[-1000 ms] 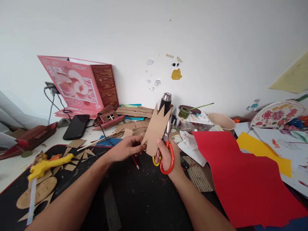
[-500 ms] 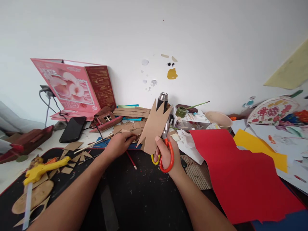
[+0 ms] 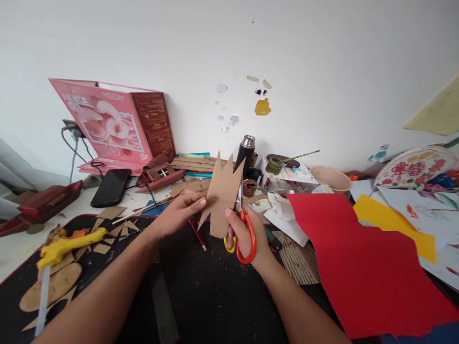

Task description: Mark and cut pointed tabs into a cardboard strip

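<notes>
A brown cardboard piece (image 3: 223,200) with pointed spikes along its top and one on its lower left side is held up over the black mat. My left hand (image 3: 184,210) pinches its left edge, thumb in front and the other fingertips hidden behind. In my right hand (image 3: 247,234) are scissors (image 3: 250,239) with red and yellow handles, blades pointing up beside the cardboard's right edge. The right thumb also presses on the cardboard's lower right side. Below the cardboard lies a red pencil (image 3: 197,235).
Cardboard scraps (image 3: 102,248) and a yellow glue gun (image 3: 66,248) lie on the left. A phone (image 3: 111,188) is near the pink box (image 3: 114,129). Behind my hands stand a black flask (image 3: 246,148) and green paint jar (image 3: 274,165). Red paper (image 3: 362,263) covers the right.
My left hand has moved right from the scraps and taken hold of the cardboard's left edge. The cardboard and scissors have shifted slightly left and down.
</notes>
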Tool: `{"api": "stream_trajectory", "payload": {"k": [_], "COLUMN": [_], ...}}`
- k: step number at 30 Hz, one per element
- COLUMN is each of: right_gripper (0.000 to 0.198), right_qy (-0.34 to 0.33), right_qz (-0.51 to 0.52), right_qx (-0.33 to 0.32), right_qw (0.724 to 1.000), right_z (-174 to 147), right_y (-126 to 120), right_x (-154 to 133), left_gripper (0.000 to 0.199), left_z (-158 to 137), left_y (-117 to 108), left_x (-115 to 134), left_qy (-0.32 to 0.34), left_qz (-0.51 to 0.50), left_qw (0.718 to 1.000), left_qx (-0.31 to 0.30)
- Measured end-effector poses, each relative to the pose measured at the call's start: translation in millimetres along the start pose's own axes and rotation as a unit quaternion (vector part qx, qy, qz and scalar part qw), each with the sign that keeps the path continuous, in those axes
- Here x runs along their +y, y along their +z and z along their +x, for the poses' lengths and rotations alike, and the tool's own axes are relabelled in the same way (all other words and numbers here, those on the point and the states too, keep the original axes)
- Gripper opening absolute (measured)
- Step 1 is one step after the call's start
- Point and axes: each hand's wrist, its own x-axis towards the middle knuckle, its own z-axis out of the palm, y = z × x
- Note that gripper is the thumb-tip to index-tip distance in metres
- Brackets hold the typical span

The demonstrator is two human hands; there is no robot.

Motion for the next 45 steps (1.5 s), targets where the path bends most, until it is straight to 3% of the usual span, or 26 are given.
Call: {"api": "stream_trajectory", "payload": {"k": [3,5,8,10,13,17,23,32,37,45], "right_gripper": [0.040,0.042,0.048,0.056,0.068,0.080,0.087,0.079,0.076,0.061], "right_qy": [0.007,0.010,0.027,0.045,0.078,0.107,0.093,0.055,0.083,0.067], "right_qz": [-0.010,-0.014,0.003,0.014,0.016,0.028,0.036,-0.030,-0.038,-0.062], "right_qx": [-0.030,-0.037,-0.044,-0.063,-0.108,-0.148,-0.195,-0.260,-0.213,-0.200], "right_qw": [0.999,0.999,0.999,0.997,0.991,0.983,0.976,0.963,0.973,0.976], "right_z": [-1,-1,0,1,1,-1,0,-4,-5,-8], "right_y": [2,3,4,4,6,10,8,-2,3,9], "right_x": [2,3,4,6,10,16,24,28,21,15], "left_gripper": [0.063,0.057,0.052,0.048,0.041,0.037,0.035,0.038,0.034,0.039], "left_z": [-3,-2,5,12,19,20,17,19,16,10], "left_y": [5,4,-4,-12,-19,-17,-15,-21,-18,-1], "left_x": [-2,-6,-12,-14,-15,-14,-9,-8,-9,-5], "left_qy": [-0.056,-0.070,-0.032,-0.012,-0.005,0.004,0.028,0.050,0.050,0.093], "left_qz": [-0.043,-0.057,-0.112,-0.184,-0.250,-0.257,-0.259,-0.270,-0.252,-0.147], "left_qw": [0.997,0.996,0.983,0.945,0.906,0.902,0.893,0.872,0.880,0.923], "left_qx": [-0.037,-0.021,0.145,0.271,0.342,0.347,0.366,0.404,0.399,0.343]}}
